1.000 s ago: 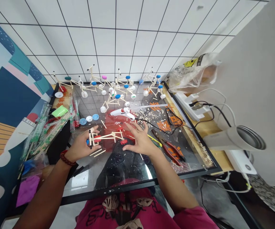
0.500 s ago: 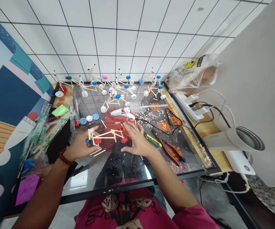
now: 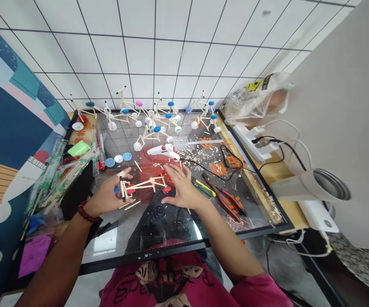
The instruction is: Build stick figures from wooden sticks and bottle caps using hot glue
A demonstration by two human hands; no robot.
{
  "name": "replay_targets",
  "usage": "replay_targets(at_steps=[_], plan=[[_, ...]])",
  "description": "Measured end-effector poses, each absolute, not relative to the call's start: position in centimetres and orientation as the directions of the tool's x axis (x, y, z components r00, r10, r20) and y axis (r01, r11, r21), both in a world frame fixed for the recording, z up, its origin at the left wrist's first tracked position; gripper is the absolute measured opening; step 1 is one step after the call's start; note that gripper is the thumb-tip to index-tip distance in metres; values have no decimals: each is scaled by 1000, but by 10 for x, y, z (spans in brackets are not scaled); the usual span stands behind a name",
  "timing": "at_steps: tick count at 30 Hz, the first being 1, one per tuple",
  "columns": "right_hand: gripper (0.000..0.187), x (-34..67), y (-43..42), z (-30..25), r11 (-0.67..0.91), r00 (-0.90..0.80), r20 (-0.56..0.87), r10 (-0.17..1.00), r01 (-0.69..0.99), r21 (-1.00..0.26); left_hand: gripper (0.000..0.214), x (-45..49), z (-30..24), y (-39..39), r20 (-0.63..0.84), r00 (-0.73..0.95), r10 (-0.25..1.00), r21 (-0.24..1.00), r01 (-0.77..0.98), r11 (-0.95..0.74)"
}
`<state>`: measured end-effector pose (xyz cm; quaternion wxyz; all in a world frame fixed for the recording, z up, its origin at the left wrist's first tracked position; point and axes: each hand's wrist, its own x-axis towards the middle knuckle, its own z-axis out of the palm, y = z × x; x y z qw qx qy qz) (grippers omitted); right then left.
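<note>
A small model of thin wooden sticks with red caps [image 3: 142,184] lies on the glass table [image 3: 158,230] in front of me. My left hand [image 3: 109,194] is closed on its left end, pinching the sticks beside a blue cap. At the model's right end my right hand [image 3: 181,189] lies with fingers stretched out, touching a red cap [image 3: 167,189]. Loose sticks [image 3: 128,205] lie just below the model.
Several finished stick models with blue and white caps [image 3: 155,117] stand at the back. A white glue gun [image 3: 163,150] lies behind my hands, red-handled pliers [image 3: 227,200] to the right. Packets of sticks [image 3: 62,172] sit left; a power strip [image 3: 251,143] and cables right.
My right hand has come down and left onto the model's right end, its fingers now resting there. The left hand has kept its hold on the left end.
</note>
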<state>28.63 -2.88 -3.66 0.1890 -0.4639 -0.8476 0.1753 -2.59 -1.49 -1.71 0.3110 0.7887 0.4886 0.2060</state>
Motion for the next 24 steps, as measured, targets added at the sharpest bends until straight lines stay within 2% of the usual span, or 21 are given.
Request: replay_targets(at_steps=[8, 14, 19, 22, 24], plan=[[107, 283, -28, -41, 496, -483, 168, 859, 707, -503, 90, -22, -11, -16, -50, 442, 896, 762, 597, -252], [118, 281, -29, -39, 508, -492, 183, 851, 686, -521, 56, -23, -9, -16, 0, 462, 887, 713, 622, -324], [105, 281, -30, -37, 513, -491, 198, 848, 669, -537, 48, -21, -4, -15, 88, 475, 876, 657, 634, -409], [107, 281, -30, -38, 511, -474, 219, 852, 666, -544, 40, -20, -1, -14, 35, 477, 878, 659, 649, -379], [107, 281, -30, -39, 517, -476, 229, 849, 660, -545, 41, -20, -1, -15, 4, 473, 881, 672, 651, -352]])
